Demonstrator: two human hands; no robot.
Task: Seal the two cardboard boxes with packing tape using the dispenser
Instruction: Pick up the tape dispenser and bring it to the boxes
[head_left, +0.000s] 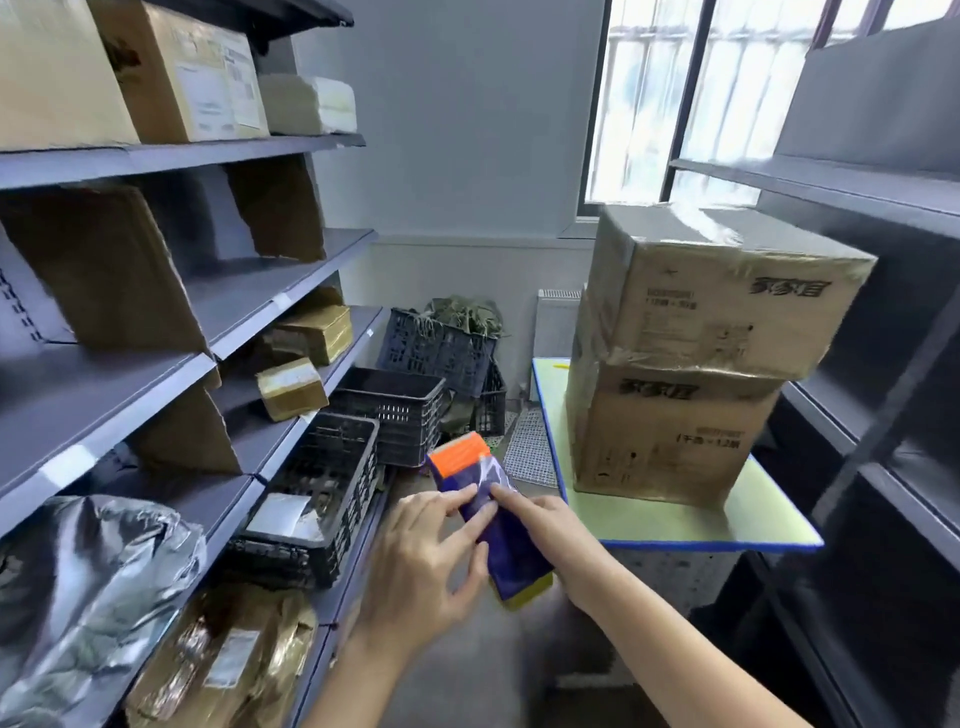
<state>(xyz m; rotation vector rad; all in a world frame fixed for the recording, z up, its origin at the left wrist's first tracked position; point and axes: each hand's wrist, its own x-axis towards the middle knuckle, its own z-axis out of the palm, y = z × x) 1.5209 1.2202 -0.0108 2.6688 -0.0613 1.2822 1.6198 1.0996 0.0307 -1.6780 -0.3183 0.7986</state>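
Note:
Two cardboard boxes are stacked on a small green table at the right; the upper box sits turned a little on the lower box, and shiny tape shows on both. In front of me, low in the middle, both hands hold a blue tape dispenser with an orange end and a yellow end. My left hand grips its left side, forefinger stretched along the top. My right hand holds its right side, forefinger pressing the clear tape near the orange end.
Grey shelving with cardboard parcels and foil bags runs along the left. Black plastic crates stand on the floor ahead. Dark shelving lines the right, behind the table. A barred window is at the back.

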